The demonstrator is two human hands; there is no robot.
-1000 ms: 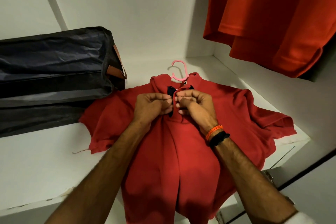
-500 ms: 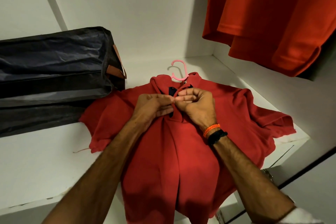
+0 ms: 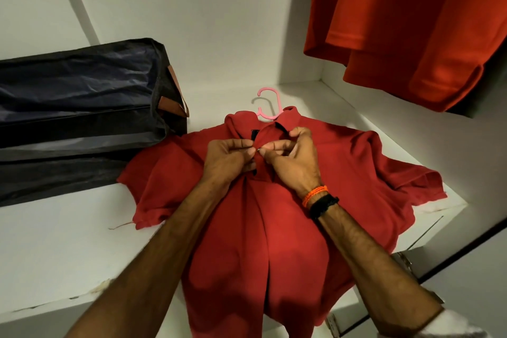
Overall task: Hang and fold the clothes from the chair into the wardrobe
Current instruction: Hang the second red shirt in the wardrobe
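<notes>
Head view: the placket of the red polo shirt (image 3: 274, 241) is pinched by left hand (image 3: 229, 158) and right hand (image 3: 295, 158), the pink hanger (image 3: 270, 104) hook lying just beyond, pointing away.

The red polo shirt (image 3: 296, 228) on the shelf (image 3: 55, 255) is a matt, finely textured knit cloth, and the pink hanger (image 3: 270, 104) poking from its collar looks like smooth, slightly glossy plastic. The shelf is a smooth white laminate, chipped along its front edge. The dark bag (image 3: 82, 107) is a crinkled, faintly shiny fabric with brown leather-like tabs, while the orange-red garment (image 3: 411, 22) hanging above looks smoother, with a slight sheen.
</notes>
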